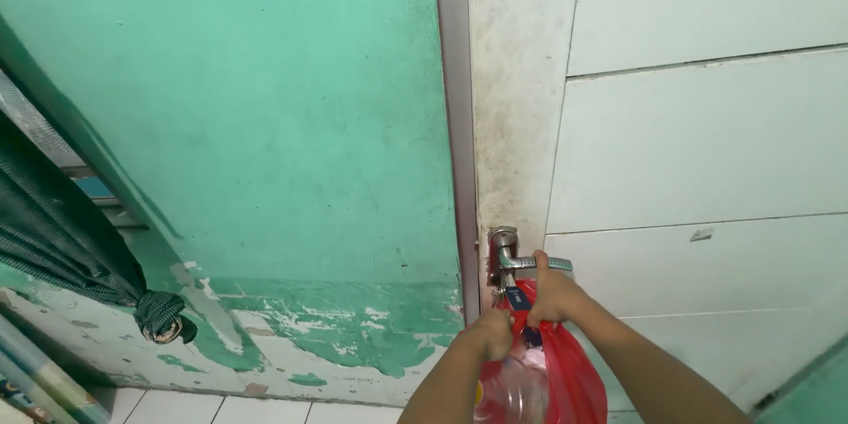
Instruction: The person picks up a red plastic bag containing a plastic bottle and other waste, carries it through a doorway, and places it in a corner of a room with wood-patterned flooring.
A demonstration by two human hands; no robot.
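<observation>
Gripping the metal door handle [530, 261], the right hand [554, 293] is also pinching the red plastic bag [565, 371] hanging below it, while the left hand [490, 334] is clutching the bag's neck to steady its weight

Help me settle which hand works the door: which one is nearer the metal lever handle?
Right. The right hand reaches up to the metal lever handle, thumb touching its underside. The left hand sits lower and to the left, gripping the red plastic bag.
</observation>
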